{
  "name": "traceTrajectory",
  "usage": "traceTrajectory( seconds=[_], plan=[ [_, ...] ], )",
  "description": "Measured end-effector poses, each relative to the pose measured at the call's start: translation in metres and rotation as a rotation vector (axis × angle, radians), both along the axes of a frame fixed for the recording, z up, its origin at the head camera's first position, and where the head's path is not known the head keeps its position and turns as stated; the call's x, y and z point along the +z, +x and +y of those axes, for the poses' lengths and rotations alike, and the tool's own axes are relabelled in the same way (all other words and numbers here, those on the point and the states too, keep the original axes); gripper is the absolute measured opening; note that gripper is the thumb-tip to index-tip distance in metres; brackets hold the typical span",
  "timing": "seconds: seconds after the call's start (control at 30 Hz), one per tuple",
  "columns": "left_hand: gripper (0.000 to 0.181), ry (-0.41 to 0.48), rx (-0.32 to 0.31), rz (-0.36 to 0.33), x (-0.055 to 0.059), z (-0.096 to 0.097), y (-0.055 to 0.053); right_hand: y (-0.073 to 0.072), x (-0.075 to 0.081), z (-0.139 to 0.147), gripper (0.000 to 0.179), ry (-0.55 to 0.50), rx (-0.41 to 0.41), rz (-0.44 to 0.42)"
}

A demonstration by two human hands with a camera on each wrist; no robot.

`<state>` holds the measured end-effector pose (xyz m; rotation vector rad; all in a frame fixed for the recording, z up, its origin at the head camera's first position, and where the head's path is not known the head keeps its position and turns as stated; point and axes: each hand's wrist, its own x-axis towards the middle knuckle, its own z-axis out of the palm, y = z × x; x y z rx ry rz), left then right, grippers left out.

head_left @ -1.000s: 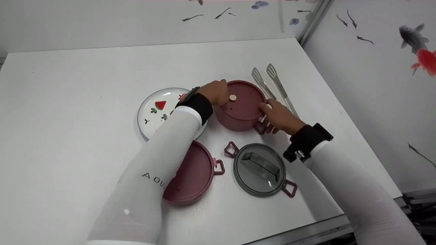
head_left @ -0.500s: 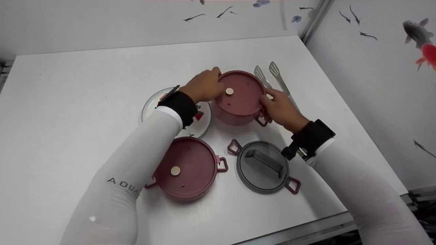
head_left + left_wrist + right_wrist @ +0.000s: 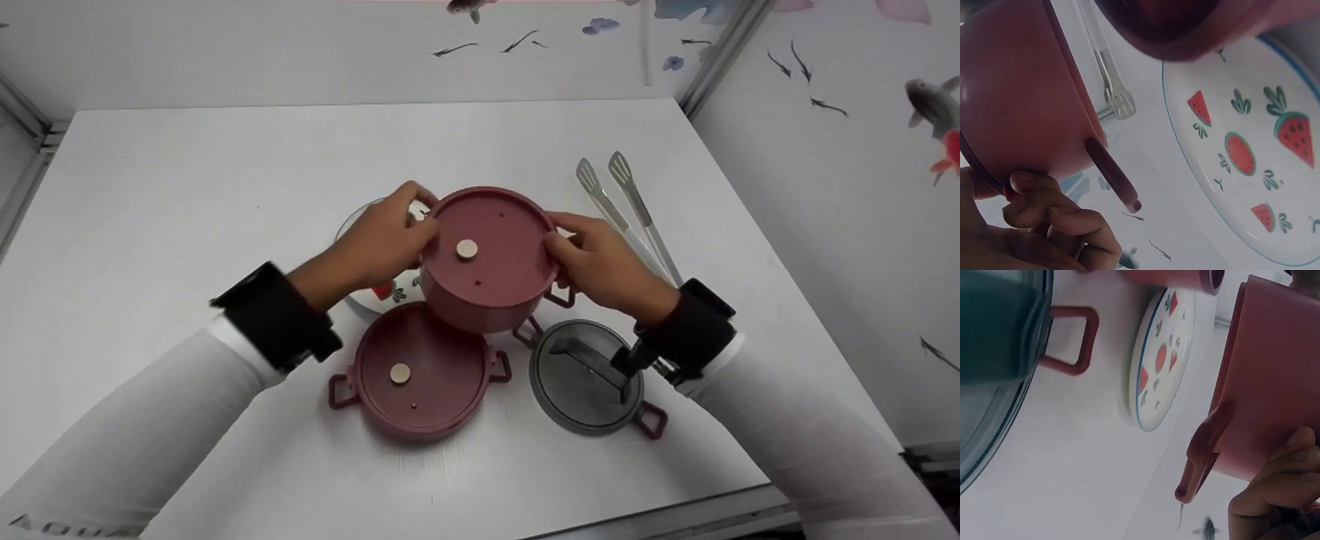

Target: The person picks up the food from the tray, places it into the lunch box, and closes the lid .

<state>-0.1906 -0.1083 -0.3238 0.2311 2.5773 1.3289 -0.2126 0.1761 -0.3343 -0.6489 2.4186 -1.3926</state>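
Both hands hold a dark red pot [image 3: 499,262] in the head view, its round top face tipped toward the camera with a cream round spot on it. The left hand [image 3: 375,240] grips its left rim, thumb on top. At the right rim, just above a loop handle [image 3: 561,295], the right hand [image 3: 600,259] pinches it. In the left wrist view, curled fingers [image 3: 1067,219] lie under the pot wall. A wider red pan [image 3: 442,390] with a similar cream spot sits below, partly overlapped by the held pot.
A grey-lidded pan [image 3: 581,394] with red handles stands at the front right. Behind the left hand lies a white plate [image 3: 1213,152] painted with watermelons. Slotted metal tongs [image 3: 637,210] lie on the right of the white table [image 3: 225,180]; walls border its back and right side.
Both hands have carried the pot leftward and toward the body, from beside the tongs to over the back edge of the wider red pan. The left forearm has swung out to the left.
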Motion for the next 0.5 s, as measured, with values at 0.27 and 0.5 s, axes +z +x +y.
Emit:
traceTrajectory(
  seconds=[0.27,0.5],
  plan=[
    [0.036,0.127,0.052,-0.023,-0.008,-0.027,0.054,0.027,0.009,-0.025,0.037,0.005,0.117,-0.002],
    [0.039,0.141,0.107,-0.021,-0.022,-0.034,0.082,0.038,0.0,-0.035,0.037,0.021,0.169,-0.021]
  ],
)
